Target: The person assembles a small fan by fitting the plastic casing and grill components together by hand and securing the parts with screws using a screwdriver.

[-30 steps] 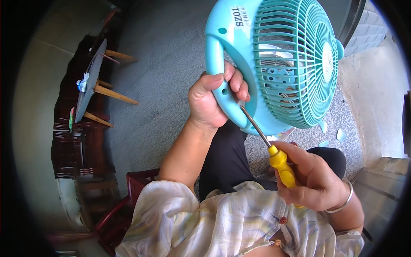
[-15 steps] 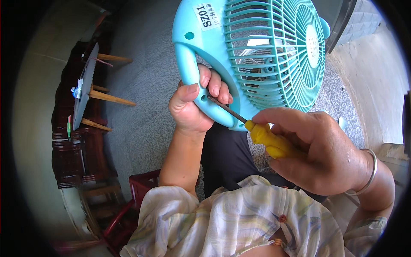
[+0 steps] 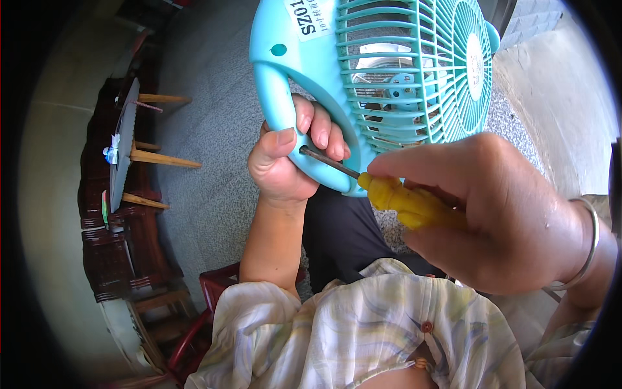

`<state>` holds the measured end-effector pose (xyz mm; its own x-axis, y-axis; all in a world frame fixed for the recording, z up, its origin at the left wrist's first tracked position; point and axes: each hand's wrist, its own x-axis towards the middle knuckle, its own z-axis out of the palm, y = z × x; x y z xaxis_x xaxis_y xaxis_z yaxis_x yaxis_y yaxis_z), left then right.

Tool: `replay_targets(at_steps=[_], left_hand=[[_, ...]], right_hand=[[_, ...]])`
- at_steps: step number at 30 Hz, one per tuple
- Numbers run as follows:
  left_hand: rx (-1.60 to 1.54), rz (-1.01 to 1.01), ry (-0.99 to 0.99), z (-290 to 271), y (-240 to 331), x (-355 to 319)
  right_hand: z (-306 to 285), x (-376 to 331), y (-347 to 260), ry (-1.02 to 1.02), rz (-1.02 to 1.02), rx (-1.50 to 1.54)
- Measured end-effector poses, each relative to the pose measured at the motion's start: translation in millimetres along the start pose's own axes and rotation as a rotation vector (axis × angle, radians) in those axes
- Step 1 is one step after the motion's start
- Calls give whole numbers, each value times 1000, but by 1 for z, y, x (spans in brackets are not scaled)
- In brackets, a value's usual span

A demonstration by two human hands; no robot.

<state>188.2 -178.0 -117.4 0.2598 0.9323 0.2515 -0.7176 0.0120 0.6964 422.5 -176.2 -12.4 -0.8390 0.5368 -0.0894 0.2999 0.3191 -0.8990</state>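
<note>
A turquoise plastic fan housing (image 3: 414, 71) with a slatted grille is held up in front of me. My left hand (image 3: 295, 149) is wrapped round its curved handle, thumb on the near side and fingers through the opening. In my right hand (image 3: 499, 214) is a screwdriver (image 3: 408, 201) with a yellow handle. Its metal shaft points left, and the tip sits at a round screw hole in the handle, below my left thumb. Whether a screw lies in that hole is hidden. Through the slats, part of the inside of the housing shows.
At the left, a table (image 3: 123, 142) with wooden legs appears sideways, near dark red wooden furniture (image 3: 103, 259). A dark red chair (image 3: 214, 285) stands beside my left elbow. Speckled grey floor (image 3: 207, 117) spreads beneath, and my dark-trousered leg (image 3: 343, 233) is under the fan.
The screwdriver tip has come to the screw hole from just beside it. The fan, both hands and the screwdriver have shifted slightly left, and my right hand appears larger and nearer.
</note>
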Motion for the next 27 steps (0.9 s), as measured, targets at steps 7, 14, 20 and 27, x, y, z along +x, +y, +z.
replay_targets(at_steps=[7,14,20,27], left_hand=[[39,-15,78,7,-6,1],[52,6,96,-3,-24,21],[1,6,152,19,-12,23],[192,60,180,27,-15,28]], right_hand=[[4,6,-12,329,-430,-506],[4,5,-40,164,-239,-1253],[-10,5,-27,260,-269,-1104],[-41,1,-21,55,-46,-1062]])
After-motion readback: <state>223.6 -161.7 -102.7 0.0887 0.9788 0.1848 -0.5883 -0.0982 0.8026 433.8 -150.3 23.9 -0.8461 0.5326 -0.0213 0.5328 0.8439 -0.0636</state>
